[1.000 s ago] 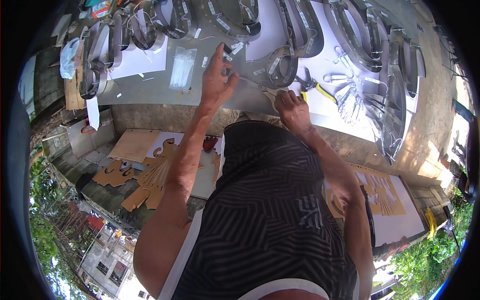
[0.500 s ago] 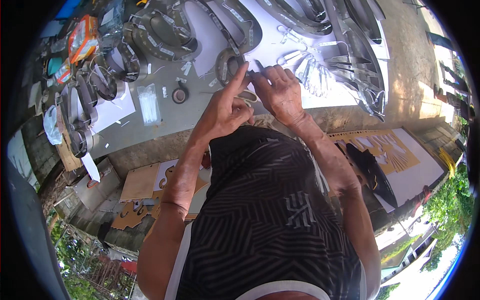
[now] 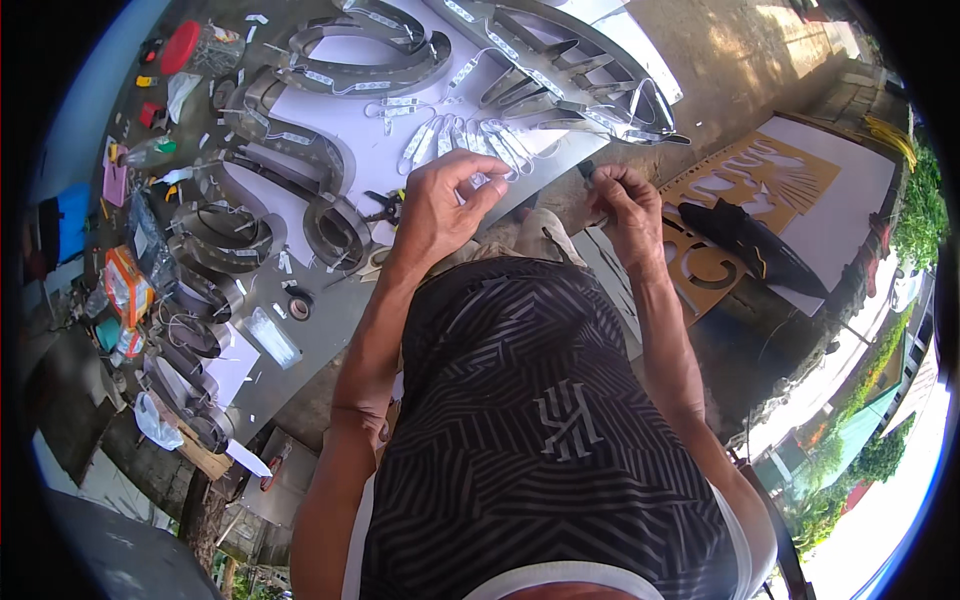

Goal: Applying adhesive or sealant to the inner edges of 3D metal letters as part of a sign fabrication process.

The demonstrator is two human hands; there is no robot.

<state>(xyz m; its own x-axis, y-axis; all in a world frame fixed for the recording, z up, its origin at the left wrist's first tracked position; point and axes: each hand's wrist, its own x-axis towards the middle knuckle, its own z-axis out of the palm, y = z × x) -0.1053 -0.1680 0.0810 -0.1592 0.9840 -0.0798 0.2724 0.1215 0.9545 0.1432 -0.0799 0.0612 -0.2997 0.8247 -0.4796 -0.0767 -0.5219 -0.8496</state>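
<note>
My left hand is at the table's near edge, thumb and forefinger curled close together beside a bunch of white LED modules on wires. What lies between those fingertips, if anything, is too small to make out. Off to the right, past the table edge, my right hand is closed in a pinch. A small dark piece shows at its fingertips. Black-and-yellow pliers rest just left of my left hand. Next to them stands a grey ring-shaped channel letter with LED modules inside.
More grey channel-letter frames cover white sheets on the table. A black tape roll and a clear bag of white cable ties lie at left. Cut brown board and a black shoe-like object are at right.
My hands have parted; the right one has moved right, beyond the table edge. The view has turned right, and the left hand is now beside the LED bunch.
</note>
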